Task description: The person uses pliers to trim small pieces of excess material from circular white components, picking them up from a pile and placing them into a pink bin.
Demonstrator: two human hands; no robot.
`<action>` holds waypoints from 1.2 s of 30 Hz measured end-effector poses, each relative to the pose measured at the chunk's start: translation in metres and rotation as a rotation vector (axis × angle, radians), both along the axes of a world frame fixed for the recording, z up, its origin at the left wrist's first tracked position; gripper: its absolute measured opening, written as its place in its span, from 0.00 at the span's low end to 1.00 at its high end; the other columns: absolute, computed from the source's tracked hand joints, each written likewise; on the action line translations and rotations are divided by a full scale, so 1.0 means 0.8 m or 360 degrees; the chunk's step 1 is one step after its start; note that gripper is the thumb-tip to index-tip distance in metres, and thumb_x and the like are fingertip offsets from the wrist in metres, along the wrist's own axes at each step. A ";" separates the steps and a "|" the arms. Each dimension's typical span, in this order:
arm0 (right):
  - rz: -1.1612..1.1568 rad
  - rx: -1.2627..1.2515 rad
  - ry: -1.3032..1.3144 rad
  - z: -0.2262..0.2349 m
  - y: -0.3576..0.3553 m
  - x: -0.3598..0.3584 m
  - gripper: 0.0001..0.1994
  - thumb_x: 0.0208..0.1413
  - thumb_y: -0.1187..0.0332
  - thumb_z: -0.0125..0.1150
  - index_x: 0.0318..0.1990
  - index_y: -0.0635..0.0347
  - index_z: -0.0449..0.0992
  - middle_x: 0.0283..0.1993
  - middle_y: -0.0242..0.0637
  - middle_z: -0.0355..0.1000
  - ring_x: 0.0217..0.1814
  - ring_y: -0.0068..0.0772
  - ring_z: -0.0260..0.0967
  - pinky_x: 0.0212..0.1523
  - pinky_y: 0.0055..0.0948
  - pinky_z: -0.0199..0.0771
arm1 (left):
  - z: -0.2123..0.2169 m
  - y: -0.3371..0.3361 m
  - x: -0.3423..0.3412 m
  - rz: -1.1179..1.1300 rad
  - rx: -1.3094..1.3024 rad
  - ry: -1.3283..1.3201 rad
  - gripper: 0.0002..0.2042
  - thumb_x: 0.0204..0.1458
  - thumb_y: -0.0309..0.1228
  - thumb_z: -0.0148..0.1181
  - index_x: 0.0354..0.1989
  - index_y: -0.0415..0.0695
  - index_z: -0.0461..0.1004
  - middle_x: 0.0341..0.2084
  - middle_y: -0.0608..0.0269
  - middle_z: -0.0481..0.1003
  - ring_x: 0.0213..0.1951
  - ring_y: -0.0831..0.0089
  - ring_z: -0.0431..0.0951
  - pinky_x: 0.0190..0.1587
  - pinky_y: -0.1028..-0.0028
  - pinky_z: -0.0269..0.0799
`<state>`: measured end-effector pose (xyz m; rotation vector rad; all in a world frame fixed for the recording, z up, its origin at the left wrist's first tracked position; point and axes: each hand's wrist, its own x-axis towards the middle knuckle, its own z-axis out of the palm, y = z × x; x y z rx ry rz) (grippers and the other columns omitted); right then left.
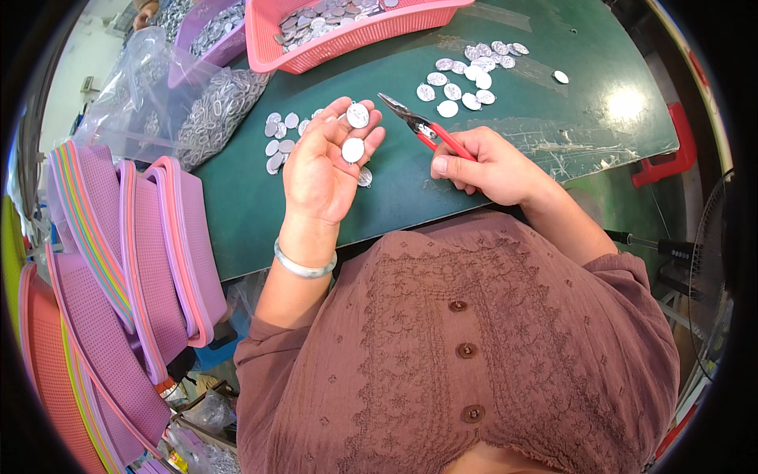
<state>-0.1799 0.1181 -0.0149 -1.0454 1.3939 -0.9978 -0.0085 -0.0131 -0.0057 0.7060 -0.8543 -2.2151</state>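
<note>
The left hand (322,170) is over the counter (253,213), palm up, with two medals (353,150) lying across its fingers, one beyond the other. To its right, the right hand (493,162) holds pliers (430,133), their tips toward the left hand's fingertips but apart from them. One cluster of medals (272,148) lies just left of the left hand; a larger group (476,73) lies beyond the pliers, with a single medal (560,77) off to its right. At the counter's far side, a basket (371,49) contains more medals. Left of it is another basket (183,39), with a bag (118,103) of metal links (217,110) in front. Stacked baskets (144,237) stand left of the counter.
</note>
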 end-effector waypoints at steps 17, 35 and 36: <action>0.0050 0.0019 0.0010 0.002 0.000 0.000 0.12 0.53 0.62 0.54 0.28 0.62 0.72 0.19 0.26 0.61 0.20 0.15 0.56 0.21 0.17 0.58 | -0.005 -0.022 0.040 -0.0355 -0.1601 -0.1267 0.10 0.44 0.18 0.54 0.36 0.40 0.75 0.20 0.69 0.66 0.20 0.81 0.65 0.23 0.81 0.61; 0.0048 -0.0008 0.0062 -0.001 -0.001 0.000 0.12 0.51 0.61 0.56 0.25 0.62 0.70 0.16 0.25 0.60 0.19 0.17 0.55 0.21 0.22 0.57 | 0.001 -0.031 0.039 -0.0521 -0.1559 -0.1129 0.05 0.50 0.23 0.51 0.31 0.38 0.73 0.25 0.66 0.72 0.21 0.81 0.66 0.24 0.83 0.63; 0.0079 -0.0077 0.0128 -0.002 -0.001 0.000 0.13 0.51 0.61 0.56 0.25 0.63 0.70 0.16 0.27 0.61 0.19 0.19 0.55 0.21 0.23 0.57 | 0.004 -0.028 0.036 -0.0485 -0.1216 -0.1142 0.06 0.51 0.25 0.50 0.31 0.37 0.73 0.24 0.67 0.72 0.19 0.83 0.65 0.22 0.84 0.62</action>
